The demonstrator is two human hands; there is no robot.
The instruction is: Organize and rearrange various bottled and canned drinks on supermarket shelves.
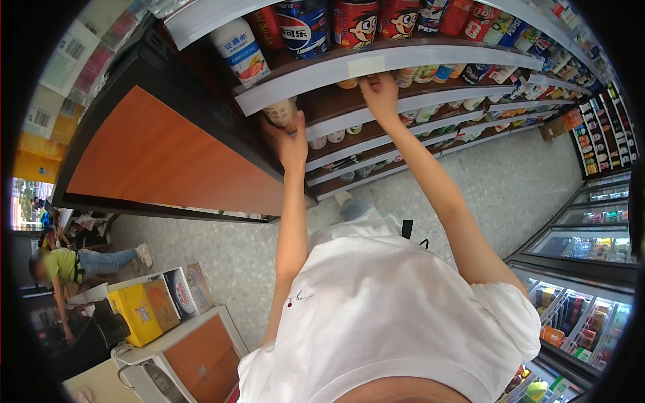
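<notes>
My left hand is closed around a beige bottle or can with dark print, at the left end of the second shelf, just under the upper shelf's edge. The upper shelf hides the top of this container. To the right, my right hand reaches into the same shelf, its fingers bent beneath a pale price tag. Its fingertips are beside a partly hidden orange-toned item; what they grip, if anything, is not visible. Between my hands shows bare brown shelf board.
Above stand a white bottle, a blue can and red cans. A black-framed wooden end panel closes the shelf's left side. Glass-door fridges line the right. Boxes and a person in green are at lower left.
</notes>
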